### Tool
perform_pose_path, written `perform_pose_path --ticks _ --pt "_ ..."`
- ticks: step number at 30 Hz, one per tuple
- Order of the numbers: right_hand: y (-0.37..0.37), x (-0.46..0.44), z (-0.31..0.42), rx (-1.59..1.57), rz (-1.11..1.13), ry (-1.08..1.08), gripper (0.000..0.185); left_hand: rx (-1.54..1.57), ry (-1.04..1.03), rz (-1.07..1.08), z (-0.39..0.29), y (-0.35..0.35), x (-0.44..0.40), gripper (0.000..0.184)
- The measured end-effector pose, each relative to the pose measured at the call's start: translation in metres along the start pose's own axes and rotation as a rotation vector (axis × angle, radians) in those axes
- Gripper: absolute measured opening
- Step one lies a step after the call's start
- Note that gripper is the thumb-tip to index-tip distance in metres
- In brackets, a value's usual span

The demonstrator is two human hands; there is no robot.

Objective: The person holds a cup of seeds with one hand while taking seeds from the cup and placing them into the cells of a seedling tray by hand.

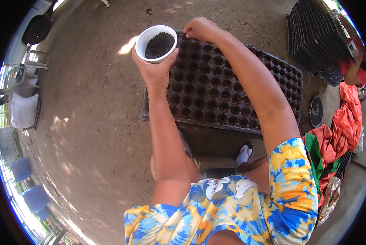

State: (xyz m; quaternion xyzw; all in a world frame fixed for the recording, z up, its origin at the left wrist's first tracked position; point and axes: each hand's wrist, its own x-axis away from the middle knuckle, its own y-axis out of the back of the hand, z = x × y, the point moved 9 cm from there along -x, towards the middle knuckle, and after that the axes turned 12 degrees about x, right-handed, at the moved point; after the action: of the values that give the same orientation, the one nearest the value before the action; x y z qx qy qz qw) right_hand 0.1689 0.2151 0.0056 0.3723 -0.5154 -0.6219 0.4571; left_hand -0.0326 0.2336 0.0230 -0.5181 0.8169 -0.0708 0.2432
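Observation:
My left hand (156, 73) is wrapped round a white cup (141, 45) with its mouth facing up. Small dark seeds (160, 45) cover the bottom inside it. Beyond the cup's right side, my right hand (201, 29) is over the far edge of a black seedling tray (207, 92), its fingertips pinched together. Whatever is between those fingertips, if anything, is too small to make out. Rows of round cells fill the tray, with brown soil in them. My right forearm hides part of the tray.
A tall stack of black trays (313, 34) stands at the upper right, near another person's arm (353, 73). Red cloth (348, 106) and a round dark lid-like disc (316, 110) lie on the right. Blue chairs (35, 197) and a vehicle wheel (37, 29) are at the left.

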Motion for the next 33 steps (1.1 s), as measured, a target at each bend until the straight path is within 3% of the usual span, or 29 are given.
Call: perform_pose_path --ticks 4,7,8,10,16,21,23,26,33 --pt "0.067 0.013 0.017 -0.209 -0.325 0.025 0.02 -0.064 0.017 0.03 0.002 -0.003 0.001 0.09" --pt "0.085 0.031 0.079 -0.268 -0.132 0.263 0.018 -0.145 -0.043 0.061 0.005 -0.007 0.005 0.092" --pt "0.077 0.036 0.101 -0.184 -0.096 0.399 0.014 -0.165 -0.051 0.083 0.003 -0.011 0.007 0.092" --pt "0.056 0.044 0.126 0.132 0.177 0.415 0.011 -0.2 -0.066 0.131 -0.002 -0.02 0.009 0.092" --pt "0.044 0.03 0.127 0.039 0.071 0.456 0.018 -0.18 -0.01 0.097 0.003 -0.018 0.011 0.095" --pt "0.07 0.016 0.087 -0.388 -0.029 0.319 0.016 -0.084 -0.006 0.046 0.01 0.001 -0.001 0.08" --pt "0.064 0.008 0.064 -0.49 0.0 0.24 0.018 -0.11 -0.022 0.03 0.002 0.003 0.0 0.088" --pt "0.029 0.01 0.039 -0.344 0.123 0.054 0.016 -0.118 -0.016 -0.007 0.0 0.008 -0.001 0.092" --pt "-0.014 0.008 0.02 -0.131 0.059 0.035 0.015 -0.072 -0.026 -0.024 0.0 0.008 0.0 0.092"
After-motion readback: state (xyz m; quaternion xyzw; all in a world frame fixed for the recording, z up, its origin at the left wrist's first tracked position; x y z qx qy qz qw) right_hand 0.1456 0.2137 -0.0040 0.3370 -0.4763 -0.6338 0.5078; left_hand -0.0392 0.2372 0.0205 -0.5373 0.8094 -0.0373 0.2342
